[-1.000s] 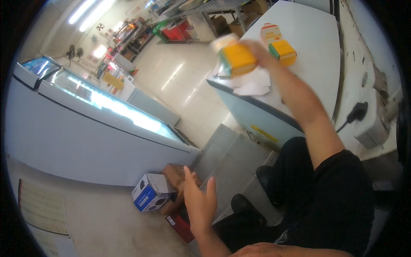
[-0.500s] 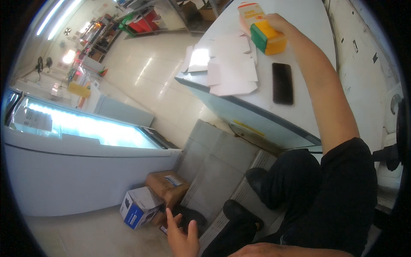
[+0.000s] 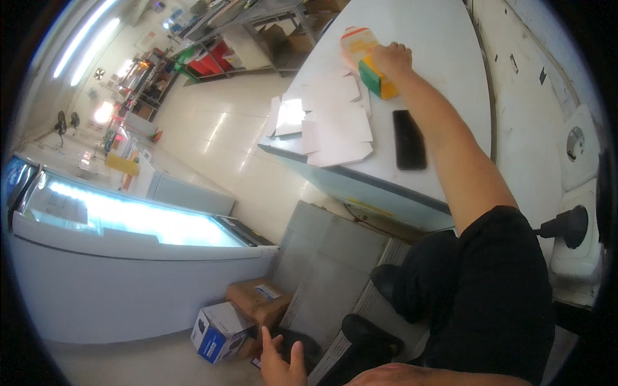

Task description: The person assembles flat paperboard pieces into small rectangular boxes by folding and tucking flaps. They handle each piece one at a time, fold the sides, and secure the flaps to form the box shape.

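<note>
- Lowered since earlier, the right hand (image 3: 394, 60) touches the yellow-green carton (image 3: 389, 89) on the tabletop (image 3: 447, 51), one o'clock; whether its grip holds, I cannot tell.
- Black phone (image 3: 410, 140), carton's five o'clock.
- Left hand (image 3: 282, 368), six o'clock: grip wide.

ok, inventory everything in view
counter: one, white top, upper right
carton: one visible, yellow-green, on counter
printed flap: one, peach-orange, left of carton
card pieces: several, white, counter's near-left corner
phone: one, black, beside card pieces
lit cabinet: one, white, left
boxes: two, brown and white-blue, floor beside cabinet
sockets: two, white, right wall
plug: one, black, lower socket
fans: two, dark, far left
tubs: count unclear, red, far shelving
ceiling lights: two, white, upper left
shoes: two clear, black, bottom centre
left hand: one, open, bottom centre
right hand: one, at carton
</note>
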The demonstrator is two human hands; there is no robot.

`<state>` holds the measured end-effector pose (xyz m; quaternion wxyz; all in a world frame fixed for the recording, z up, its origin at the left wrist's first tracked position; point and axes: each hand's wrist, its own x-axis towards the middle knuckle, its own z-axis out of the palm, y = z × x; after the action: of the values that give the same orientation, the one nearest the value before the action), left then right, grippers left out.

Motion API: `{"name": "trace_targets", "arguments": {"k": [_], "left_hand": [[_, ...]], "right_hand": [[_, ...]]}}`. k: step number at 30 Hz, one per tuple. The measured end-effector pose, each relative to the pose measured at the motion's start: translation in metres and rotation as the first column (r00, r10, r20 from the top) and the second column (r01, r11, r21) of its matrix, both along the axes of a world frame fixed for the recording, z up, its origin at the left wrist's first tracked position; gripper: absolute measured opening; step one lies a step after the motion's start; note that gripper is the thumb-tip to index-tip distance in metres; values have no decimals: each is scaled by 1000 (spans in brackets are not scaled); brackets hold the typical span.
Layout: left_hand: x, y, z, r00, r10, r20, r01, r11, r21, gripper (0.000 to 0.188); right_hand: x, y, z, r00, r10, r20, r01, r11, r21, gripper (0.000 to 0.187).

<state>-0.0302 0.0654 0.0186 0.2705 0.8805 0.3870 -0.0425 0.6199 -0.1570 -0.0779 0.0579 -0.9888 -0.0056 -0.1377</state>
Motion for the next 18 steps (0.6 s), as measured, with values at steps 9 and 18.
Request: {"name": "trace_targets", "arguments": {"k": [9,18], "left_hand": [[-6,-7,-2,981,-184,63,173,974,143,74],[-9,-19,4,968,-241,72,231,965,123,70]], "right_hand": [[-95,106,-16,858,513,-43,-509,858,69,45],[-184,70,-37,722,573,-387,-565,812,147,70]]}}
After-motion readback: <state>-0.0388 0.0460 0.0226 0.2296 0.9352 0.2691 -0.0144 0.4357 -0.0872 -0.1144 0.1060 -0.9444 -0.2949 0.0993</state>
